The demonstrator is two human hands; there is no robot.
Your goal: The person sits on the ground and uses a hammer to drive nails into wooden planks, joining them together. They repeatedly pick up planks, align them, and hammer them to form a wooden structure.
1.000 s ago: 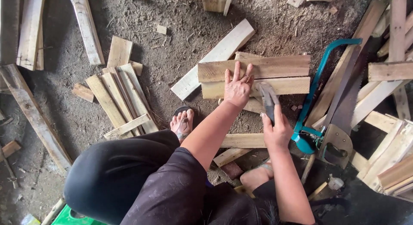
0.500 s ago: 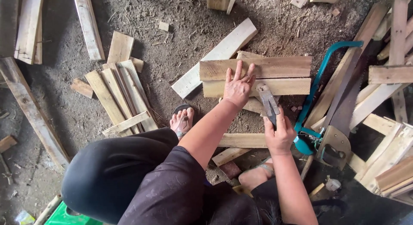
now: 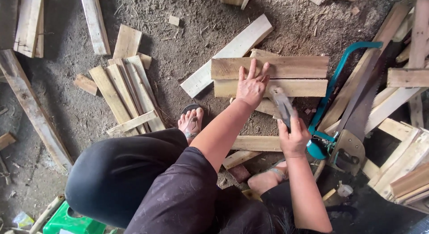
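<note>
Item: two pale wooden boards [image 3: 286, 77], stacked side by side on the dirt floor [image 3: 178, 55], long axis running crosswise to the person, left to right. Left hand [image 3: 251, 85]: fingers spread flat and released, pressing on the boards' left half, so the wood lies directly under the fingers and extends mostly to their right. Right hand [image 3: 292, 136]: fingers clenched around the handle of a hammer [image 3: 281, 104], whose head sits just right of the left fingers, at the near edge of the boards; left hand is the nearer to the wood.
</note>
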